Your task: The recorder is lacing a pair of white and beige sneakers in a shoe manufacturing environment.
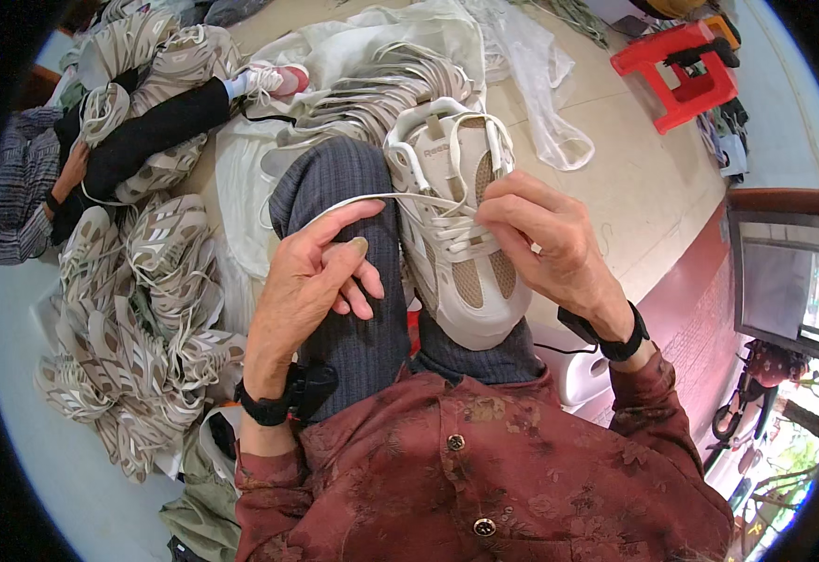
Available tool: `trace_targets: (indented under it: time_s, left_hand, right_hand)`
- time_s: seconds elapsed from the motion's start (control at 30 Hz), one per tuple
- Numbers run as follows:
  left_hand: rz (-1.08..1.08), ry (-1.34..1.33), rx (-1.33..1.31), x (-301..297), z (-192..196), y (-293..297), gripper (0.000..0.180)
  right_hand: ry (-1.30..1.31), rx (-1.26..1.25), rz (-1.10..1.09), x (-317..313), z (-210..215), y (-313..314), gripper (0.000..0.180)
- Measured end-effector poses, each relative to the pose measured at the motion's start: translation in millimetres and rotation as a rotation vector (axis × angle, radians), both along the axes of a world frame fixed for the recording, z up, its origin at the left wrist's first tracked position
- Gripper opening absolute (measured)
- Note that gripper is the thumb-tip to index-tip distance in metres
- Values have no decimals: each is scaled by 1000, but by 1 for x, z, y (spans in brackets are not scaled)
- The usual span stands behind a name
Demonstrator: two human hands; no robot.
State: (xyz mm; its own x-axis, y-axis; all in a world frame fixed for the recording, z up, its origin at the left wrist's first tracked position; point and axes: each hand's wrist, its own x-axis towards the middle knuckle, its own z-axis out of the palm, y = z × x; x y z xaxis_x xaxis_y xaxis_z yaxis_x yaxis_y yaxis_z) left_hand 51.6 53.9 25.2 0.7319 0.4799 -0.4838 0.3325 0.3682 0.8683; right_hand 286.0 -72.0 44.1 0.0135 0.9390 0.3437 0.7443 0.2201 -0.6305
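Observation:
A beige and white sneaker [465, 281] lies across my lap, toe toward me, with partly threaded white laces. My right hand [550, 239] is closed in a pinch at the shoe's right eyelet edge, on the shoelace [451, 229]; its fingertips partly hide the grip. My left hand [320, 262] hovers over my left thigh, left of the shoe. Its index finger is stretched out, the thumb stands apart from it, and the other fingers curl loosely. A length of lace runs from the shoe along the far side of that index finger.
Beyond my knees, a row of similar sneakers [381, 89] rests on white plastic sheeting [241, 197]. More sneakers are heaped at left [138, 328]. Another person's hand [74, 169] is near a shoe at upper left. A red stool [676, 80] stands at upper right.

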Motion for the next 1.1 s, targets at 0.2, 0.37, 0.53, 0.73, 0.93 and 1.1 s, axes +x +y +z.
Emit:
trace_targets:
  time_s: [0.2,0.37,0.53,0.73,0.93,1.1]
  left_hand:
    - [23,6,22,0,-2,-1,41]
    - [28,-18,17,-2,-2,-2,42]
    - [64,-12,12,-1,-3,-5,32]
    - [115,0,246,0,7,-29,15]
    - [130,-53,504,7,30,-41,6]
    - [154,-93,608,9,28,-48,4]
  right_hand:
    - [-155,-17,-28,-3,-1,-3,20]
    - [-144,-3,-17,-3,-1,-3,22]
    - [-130,-15,-24,-5,0,-3,22]
    - [194,-218,-116,-30,26,-3,7]
    - [577,-451,40,-45,30,-1,10]
    - [621,-441,50,-48,27,-7,12]
